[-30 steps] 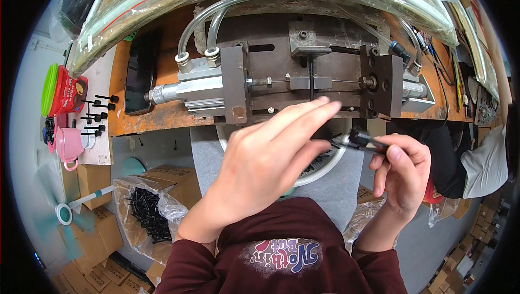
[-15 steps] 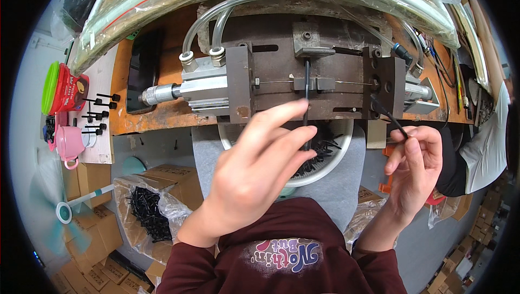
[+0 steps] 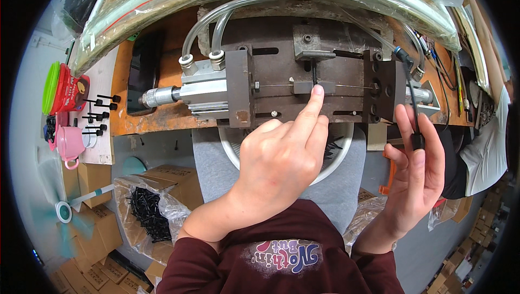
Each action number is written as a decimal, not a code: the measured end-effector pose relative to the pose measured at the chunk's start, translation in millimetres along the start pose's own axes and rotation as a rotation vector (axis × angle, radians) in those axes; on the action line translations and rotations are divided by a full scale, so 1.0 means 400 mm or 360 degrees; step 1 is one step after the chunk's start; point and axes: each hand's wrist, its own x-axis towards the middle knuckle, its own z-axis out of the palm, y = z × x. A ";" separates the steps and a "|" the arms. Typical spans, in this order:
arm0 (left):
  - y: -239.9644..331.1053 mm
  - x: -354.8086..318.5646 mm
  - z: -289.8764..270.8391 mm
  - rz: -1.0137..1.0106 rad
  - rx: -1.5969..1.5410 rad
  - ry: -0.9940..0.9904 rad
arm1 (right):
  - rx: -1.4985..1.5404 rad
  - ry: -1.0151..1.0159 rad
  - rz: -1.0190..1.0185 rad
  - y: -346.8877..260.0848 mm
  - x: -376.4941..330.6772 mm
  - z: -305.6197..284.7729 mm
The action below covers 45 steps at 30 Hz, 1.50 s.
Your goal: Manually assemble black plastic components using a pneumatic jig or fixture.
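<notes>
A thin black rod (image 3: 314,70) lies across the small clamp block (image 3: 303,87) at the middle of the dark metal fixture (image 3: 281,66), its far end under the upper metal stop (image 3: 314,54). My left hand (image 3: 284,153) presses its outstretched index fingertip on this rod at the block; the rod's near end and my thumb are hidden beneath the hand. At the right, my right hand (image 3: 414,175) pinches another black rod (image 3: 413,101) by its thicker end, between thumb and fingers. That rod points up, in front of the fixture's right end.
Silver cylinders with clear hoses (image 3: 203,23) flank the fixture. Below it a white basket (image 3: 341,158) of black parts rests on my lap. A plastic-lined carton (image 3: 149,212) of black parts stands lower left. Pink cup (image 3: 70,143), loose black parts and a fan (image 3: 64,212) are at left.
My left hand has moved up and right, bringing its index finger down onto the rod at the block. The right hand's rod has swung upright, its thick end now showing in the fingers.
</notes>
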 end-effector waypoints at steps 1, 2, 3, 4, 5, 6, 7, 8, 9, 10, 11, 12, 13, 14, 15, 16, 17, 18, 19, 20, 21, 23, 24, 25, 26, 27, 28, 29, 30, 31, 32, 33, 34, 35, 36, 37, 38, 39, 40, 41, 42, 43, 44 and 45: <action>0.000 0.000 -0.002 -0.0014 -0.0008 -0.0011 | -0.0074 -0.0048 -0.0059 0.003 -0.002 -0.002; -0.001 0.000 -0.001 -0.0008 -0.0025 0.0000 | 0.0029 -0.0032 -0.0032 0.000 -0.011 -0.002; -0.003 0.000 0.000 -0.0003 -0.0039 0.0011 | 0.0062 -0.0097 -0.0063 0.002 -0.015 -0.004; -0.004 0.000 0.001 0.0002 -0.0054 0.0023 | 0.0095 -0.0163 -0.0093 0.005 -0.017 -0.008; -0.005 0.000 0.001 0.0006 -0.0054 0.0021 | 0.0128 -0.0229 -0.0124 0.006 -0.018 -0.009; -0.005 0.001 0.001 0.0011 -0.0054 0.0021 | 0.0162 -0.0122 -0.0095 0.001 -0.018 0.010; -0.005 0.001 0.001 0.0015 -0.0054 0.0020 | -0.0058 -0.0198 -0.0169 0.002 -0.013 0.010; -0.006 -0.001 -0.001 0.0025 -0.0085 0.0037 | -0.0278 -0.0273 -0.0244 0.005 -0.005 0.008; -0.007 -0.002 -0.002 0.0039 -0.0120 0.0054 | -0.0503 -0.0343 -0.0318 0.010 0.004 0.005; -0.009 -0.005 -0.005 0.0053 -0.0154 0.0071 | -0.0728 -0.0412 -0.0392 0.013 0.015 0.006; -0.009 -0.011 -0.019 0.0053 -0.0234 -0.0024 | -0.0949 -0.0516 -0.0602 0.016 0.032 0.011; -0.009 -0.024 -0.039 0.0051 -0.0313 -0.0123 | -0.1000 -0.0565 -0.0641 0.022 0.040 0.025; -0.010 -0.039 -0.055 0.0055 -0.0397 -0.0225 | -0.1056 -0.0607 -0.0679 0.026 0.042 0.041; -0.016 -0.056 -0.061 0.0088 -0.0533 -0.0322 | -0.1070 -0.0685 -0.0646 0.034 0.041 0.049; -0.016 -0.072 -0.061 0.0110 -0.0586 -0.0424 | -0.1084 -0.0764 -0.0615 0.041 0.040 0.059; -0.016 -0.089 -0.059 0.0131 -0.0637 -0.0526 | -0.1098 -0.0841 -0.0584 0.047 0.039 0.068; -0.015 -0.105 -0.053 0.0153 -0.0687 -0.0629 | -0.1092 -0.0869 -0.0551 0.061 0.032 0.080; -0.015 -0.119 -0.043 0.0154 -0.0721 -0.0692 | -0.1220 -0.0906 -0.0617 0.057 0.028 0.092; -0.015 -0.134 -0.031 0.0157 -0.0755 -0.0756 | -0.1322 -0.0923 -0.0621 0.052 0.029 0.100; -0.016 -0.149 -0.019 0.0160 -0.0789 -0.0821 | -0.1426 -0.0938 -0.0623 0.046 0.030 0.106; -0.016 -0.164 -0.003 0.0143 -0.0810 -0.0858 | -0.1536 -0.0945 -0.0623 0.046 0.033 0.109; -0.016 -0.183 0.027 0.0150 -0.0853 -0.0928 | -0.1524 -0.0912 -0.0708 0.060 0.039 0.112; -0.016 -0.185 0.039 0.0124 -0.0832 -0.0992 | -0.1538 -0.0923 -0.0699 0.053 0.044 0.112; -0.016 -0.192 0.047 0.0103 -0.0813 -0.1040 | -0.1564 -0.0937 -0.0701 0.043 0.048 0.112; -0.015 -0.196 0.055 0.0084 -0.0795 -0.1093 | -0.1569 -0.0925 -0.0765 0.043 0.051 0.109; -0.017 -0.199 0.070 0.0087 -0.0766 -0.1125 | -0.1589 -0.0911 -0.0835 0.042 0.054 0.110; -0.020 -0.204 0.079 0.0079 -0.0729 -0.1162 | -0.1589 -0.0910 -0.0873 0.043 0.054 0.111; -0.020 -0.206 0.092 0.0074 -0.0692 -0.1201 | -0.1591 -0.0908 -0.0908 0.041 0.055 0.109; -0.019 -0.212 0.104 0.0007 -0.0713 -0.1195 | -0.1617 -0.0908 -0.0940 0.040 0.055 0.112; -0.018 -0.223 0.119 0.0006 -0.0679 -0.1089 | -0.1644 -0.0909 -0.0960 0.040 0.052 0.113; -0.018 -0.236 0.138 0.0004 -0.0649 -0.0982 | -0.1656 -0.0901 -0.0969 0.050 0.051 0.114; -0.019 -0.251 0.157 -0.0001 -0.0623 -0.0877 | -0.1694 -0.0881 -0.0972 0.066 0.046 0.117; -0.018 -0.266 0.171 -0.0030 -0.0565 -0.0815 | -0.1683 -0.0870 -0.0986 0.071 0.044 0.116; -0.016 -0.279 0.179 -0.0087 -0.0526 -0.0793 | -0.1673 -0.0860 -0.0999 0.075 0.045 0.111; -0.010 -0.286 0.186 -0.0146 -0.0492 -0.0767 | -0.1646 -0.0857 -0.0936 0.079 0.044 0.105; -0.005 -0.297 0.188 -0.0214 -0.0450 -0.0738 | -0.1549 -0.0845 -0.0927 0.089 0.044 0.097; -0.005 -0.311 0.191 -0.0239 -0.0425 -0.0800 | -0.1455 -0.0832 -0.0919 0.101 0.044 0.087; -0.008 -0.324 0.188 -0.0219 -0.0416 -0.0851 | -0.1355 -0.0818 -0.0911 0.113 0.041 0.077; -0.010 -0.335 0.186 -0.0197 -0.0408 -0.0903 | -0.1251 -0.0818 -0.0832 0.121 0.031 0.065; -0.010 -0.349 0.187 -0.0173 -0.0401 -0.0955 | -0.1154 -0.0845 -0.0841 0.119 0.017 0.048; -0.015 -0.370 0.191 -0.0113 -0.0341 -0.0982 | -0.1048 -0.0874 -0.0854 0.117 -0.001 0.038; -0.018 -0.389 0.197 -0.0137 -0.0258 -0.1057 | -0.0942 -0.0900 -0.0873 0.118 -0.020 0.028; -0.021 -0.410 0.208 -0.0160 -0.0176 -0.1131 | -0.0818 -0.0958 -0.0804 0.144 -0.049 0.025; -0.026 -0.435 0.224 -0.0183 -0.0094 -0.1209 | -0.0754 -0.1014 -0.0754 0.172 -0.084 0.020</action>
